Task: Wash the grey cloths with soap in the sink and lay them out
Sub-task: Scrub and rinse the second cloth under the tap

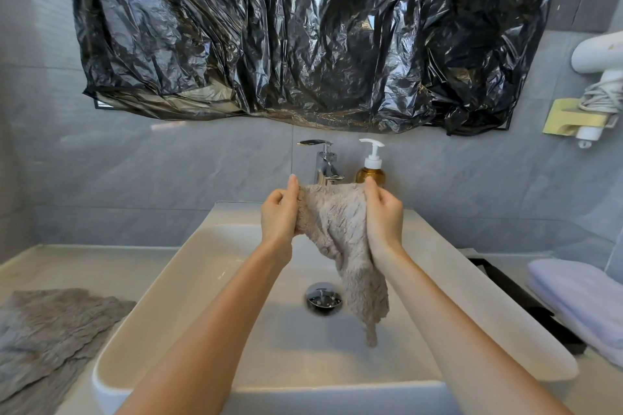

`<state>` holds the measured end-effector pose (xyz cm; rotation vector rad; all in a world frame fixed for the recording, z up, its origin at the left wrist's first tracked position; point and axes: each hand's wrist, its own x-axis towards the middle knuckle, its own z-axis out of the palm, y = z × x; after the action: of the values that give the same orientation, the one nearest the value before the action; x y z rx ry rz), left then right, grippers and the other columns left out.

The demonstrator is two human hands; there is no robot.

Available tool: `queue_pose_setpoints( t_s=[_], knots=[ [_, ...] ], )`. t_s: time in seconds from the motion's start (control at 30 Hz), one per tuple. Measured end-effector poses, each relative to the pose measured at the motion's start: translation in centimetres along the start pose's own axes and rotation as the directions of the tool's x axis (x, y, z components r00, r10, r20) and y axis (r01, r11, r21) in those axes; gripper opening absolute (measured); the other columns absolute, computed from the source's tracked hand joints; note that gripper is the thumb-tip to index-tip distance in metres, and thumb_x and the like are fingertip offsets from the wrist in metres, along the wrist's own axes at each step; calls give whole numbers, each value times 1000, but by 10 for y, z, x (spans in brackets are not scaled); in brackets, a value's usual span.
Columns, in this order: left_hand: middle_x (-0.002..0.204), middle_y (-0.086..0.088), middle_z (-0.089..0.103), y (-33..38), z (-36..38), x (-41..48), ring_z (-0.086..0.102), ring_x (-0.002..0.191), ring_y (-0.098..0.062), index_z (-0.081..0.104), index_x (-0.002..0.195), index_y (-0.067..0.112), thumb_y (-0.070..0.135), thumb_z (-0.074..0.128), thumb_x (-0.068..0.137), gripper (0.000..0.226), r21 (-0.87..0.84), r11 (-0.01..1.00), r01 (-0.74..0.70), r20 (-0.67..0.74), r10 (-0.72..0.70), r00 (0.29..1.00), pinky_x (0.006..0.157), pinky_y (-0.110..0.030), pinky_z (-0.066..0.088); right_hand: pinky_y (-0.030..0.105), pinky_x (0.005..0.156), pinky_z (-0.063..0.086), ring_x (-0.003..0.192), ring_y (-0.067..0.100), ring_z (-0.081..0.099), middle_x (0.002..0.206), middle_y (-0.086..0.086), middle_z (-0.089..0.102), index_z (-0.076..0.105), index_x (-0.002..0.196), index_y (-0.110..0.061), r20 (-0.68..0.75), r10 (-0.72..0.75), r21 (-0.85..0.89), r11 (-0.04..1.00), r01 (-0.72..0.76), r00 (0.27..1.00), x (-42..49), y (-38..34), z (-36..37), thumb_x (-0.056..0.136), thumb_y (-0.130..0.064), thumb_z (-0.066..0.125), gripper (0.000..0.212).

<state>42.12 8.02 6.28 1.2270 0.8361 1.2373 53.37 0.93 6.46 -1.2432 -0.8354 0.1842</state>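
Note:
A wet grey-beige fluffy cloth (pixel 340 236) hangs over the white sink (pixel 188 266), stretched between my hands, and its lower corner dangles near the chrome drain (pixel 323 299). My left hand (pixel 279 216) grips the cloth's left edge. On the other side my right hand (pixel 384 216) grips its right edge. Behind them stand the chrome tap (pixel 325 162) and an amber soap bottle (pixel 371 165) with a white pump. More grey cloths (pixel 50 330) lie flat on the counter to the left of the sink.
Black plastic sheeting (pixel 303 30) covers the mirror above. A folded white towel (pixel 583 296) lies on the counter at the right, next to a black strip (pixel 526 300). A white hair dryer (pixel 600 77) hangs on the right wall.

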Motion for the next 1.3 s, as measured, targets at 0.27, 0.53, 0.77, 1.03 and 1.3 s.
queue_pose_setpoints(
  t_s=[0.27, 0.53, 0.77, 1.03, 1.3],
  knots=[
    [67, -7, 56, -16, 24, -21, 49, 70, -26, 50, 57, 14, 33, 34, 101, 51, 224, 971, -88, -1, 90, 996, 69, -37, 41, 32, 60, 34, 59, 16, 48, 60, -2, 52, 45, 61, -19, 93, -62, -336, 938, 90, 994, -20, 12, 36, 103, -38, 36, 46],
    [61, -4, 53, -22, 21, -19, 53, 64, -21, 51, 64, 12, 26, 36, 101, 42, 107, 989, 100, 31, -104, 994, 62, -32, 42, 30, 63, 31, 62, 16, 48, 59, -4, 46, 41, 60, -22, 120, -99, -352, 926, 136, 988, -22, 6, 37, 104, -34, 33, 46],
    [53, -1, 49, -11, 17, -22, 46, 55, -18, 47, 59, 13, 17, 42, 95, 37, 50, 985, 168, 32, -169, 985, 54, -29, 36, 37, 68, 43, 80, 27, 60, 80, 9, 64, 56, 80, -13, 175, -161, -494, 839, 228, 971, -30, 8, 37, 104, -37, 27, 44],
    [58, -3, 54, -14, 17, -22, 52, 61, -22, 50, 60, 14, 23, 39, 97, 40, 66, 985, 160, 6, -161, 987, 62, -33, 41, 36, 73, 40, 91, 31, 60, 90, 11, 65, 56, 88, -14, 270, -34, -464, 871, 161, 962, -33, 7, 35, 104, -39, 25, 43],
    [61, -6, 54, -11, 19, -22, 51, 61, -20, 51, 65, 9, 17, 41, 98, 35, 39, 989, 143, 29, -144, 989, 59, -32, 40, 40, 72, 44, 83, 28, 60, 82, 10, 64, 51, 81, -18, 253, -161, -417, 872, 258, 954, -36, 6, 36, 104, -36, 29, 37]
  ],
)
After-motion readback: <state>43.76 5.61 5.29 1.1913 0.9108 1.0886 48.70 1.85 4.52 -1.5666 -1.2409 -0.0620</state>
